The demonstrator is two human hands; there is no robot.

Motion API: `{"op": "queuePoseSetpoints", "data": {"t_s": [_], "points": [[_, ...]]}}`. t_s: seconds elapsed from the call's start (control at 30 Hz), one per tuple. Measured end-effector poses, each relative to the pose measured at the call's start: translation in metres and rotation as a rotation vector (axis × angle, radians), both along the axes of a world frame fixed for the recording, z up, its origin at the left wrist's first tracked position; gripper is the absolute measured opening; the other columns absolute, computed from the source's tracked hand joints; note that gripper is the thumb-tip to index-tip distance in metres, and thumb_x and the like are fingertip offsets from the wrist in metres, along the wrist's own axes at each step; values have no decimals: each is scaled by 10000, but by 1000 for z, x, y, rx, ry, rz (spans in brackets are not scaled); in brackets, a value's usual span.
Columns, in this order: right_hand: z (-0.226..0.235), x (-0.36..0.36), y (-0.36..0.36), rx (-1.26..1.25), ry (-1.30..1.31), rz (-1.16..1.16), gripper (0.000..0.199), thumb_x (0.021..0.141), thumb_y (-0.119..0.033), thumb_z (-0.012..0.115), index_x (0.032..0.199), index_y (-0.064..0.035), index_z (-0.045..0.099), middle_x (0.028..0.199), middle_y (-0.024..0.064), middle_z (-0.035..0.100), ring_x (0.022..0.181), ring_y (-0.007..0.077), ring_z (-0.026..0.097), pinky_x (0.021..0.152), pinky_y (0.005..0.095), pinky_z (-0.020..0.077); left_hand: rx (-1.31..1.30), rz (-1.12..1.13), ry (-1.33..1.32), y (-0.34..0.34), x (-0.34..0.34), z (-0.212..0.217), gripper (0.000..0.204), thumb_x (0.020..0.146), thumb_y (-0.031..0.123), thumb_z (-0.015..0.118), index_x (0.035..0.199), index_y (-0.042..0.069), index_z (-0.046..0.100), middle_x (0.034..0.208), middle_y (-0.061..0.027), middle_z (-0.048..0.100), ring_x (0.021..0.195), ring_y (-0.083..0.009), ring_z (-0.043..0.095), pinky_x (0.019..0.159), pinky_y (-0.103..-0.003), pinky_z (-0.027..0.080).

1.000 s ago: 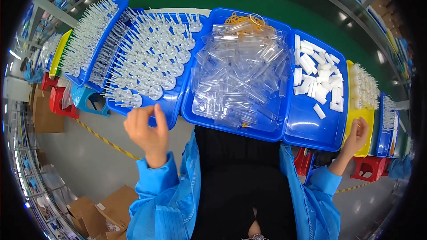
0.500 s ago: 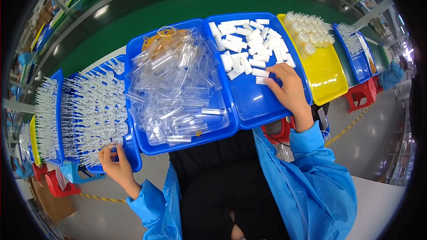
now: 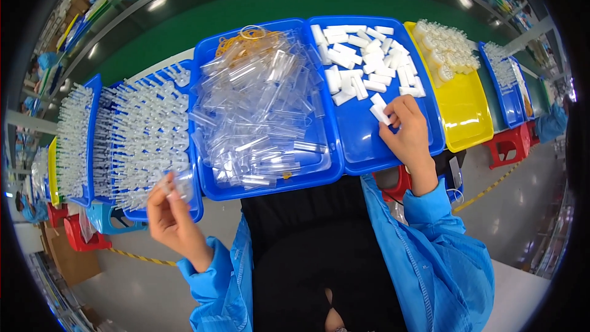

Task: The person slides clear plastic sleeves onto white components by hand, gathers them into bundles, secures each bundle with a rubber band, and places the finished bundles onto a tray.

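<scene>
Fingers [image 3: 402,107] of our right hand [image 3: 413,133] are drawn narrow on a small white oblong block [image 3: 381,115], which sits between thumb and forefinger over a blue plastic tray [image 3: 362,144]; we cannot tell whether it is lifted clear. Our left hand [image 3: 175,224] pinches a small, pale, see-through piece, too blurred to make out, at the near edge of another blue plastic tray [image 3: 193,206] crowded with white stemmed plastic pieces [image 3: 153,129].

As far as we can judge, one part is in each hand and the two are well apart, not yet joined. Plenty is left: many loose white blocks [image 3: 372,55] lie beyond our right hand, and clear plastic tubes [image 3: 258,110] heap the middle tray, with orange rubber bands [image 3: 239,44] behind. Pale clustered pieces [image 3: 445,49] fill the far end of a yellow plastic tray [image 3: 464,114]; whether they are finished we cannot tell.
</scene>
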State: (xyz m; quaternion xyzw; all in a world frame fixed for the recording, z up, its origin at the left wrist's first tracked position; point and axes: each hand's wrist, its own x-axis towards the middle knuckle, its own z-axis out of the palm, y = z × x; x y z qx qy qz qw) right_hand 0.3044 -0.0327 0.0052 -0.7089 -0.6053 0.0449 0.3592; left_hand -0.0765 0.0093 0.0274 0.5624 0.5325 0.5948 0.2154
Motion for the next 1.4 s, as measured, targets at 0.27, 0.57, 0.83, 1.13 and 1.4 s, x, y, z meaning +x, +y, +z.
{"op": "queuePoseSetpoints", "data": {"t_s": [0.27, 0.57, 0.83, 1.13, 1.4], "points": [[-6, 1, 0, 64, -14, -102, 186, 713, 58, 637, 866, -38, 592, 760, 94, 553, 623, 197, 542, 574, 293, 459, 55, -401, 106, 5, 70, 8, 148, 799, -76, 636, 938, -29, 647, 1046, -148, 656, 737, -122, 592, 610, -228, 464], [-10, 8, -1, 167, 105, 1, 189, 774, 77, 619, 950, 12, 641, 924, 67, 582, 725, 128, 562, 603, 232, 452, 112, -478, 189, 11, 91, -3, 187, 750, -63, 686, 926, -10, 654, 1059, -142, 659, 728, -161, 638, 567, -234, 483], [18, -33, -10, 287, 793, 61, 186, 841, 37, 639, 1026, 35, 649, 983, 77, 627, 860, 119, 603, 733, 200, 479, 130, -487, 173, 5, 106, -8, 189, 737, -90, 680, 910, -19, 655, 1061, -150, 659, 756, -168, 642, 592, -244, 507], [8, -104, -4, 283, 1048, 386, 234, 839, 86, 629, 1040, 23, 526, 999, 165, 657, 952, 193, 642, 858, 300, 507, 160, -509, 178, -8, 115, -13, 214, 677, -89, 713, 876, -22, 669, 1028, -156, 666, 741, -246, 638, 624, -297, 505], [5, -103, -7, 283, 866, 440, 216, 794, 43, 710, 972, 15, 591, 976, 167, 677, 960, 216, 659, 848, 309, 511, -30, -617, 154, -11, 106, -5, 278, 725, -88, 695, 994, -24, 664, 1161, -177, 647, 833, -181, 664, 645, -249, 531]]}}
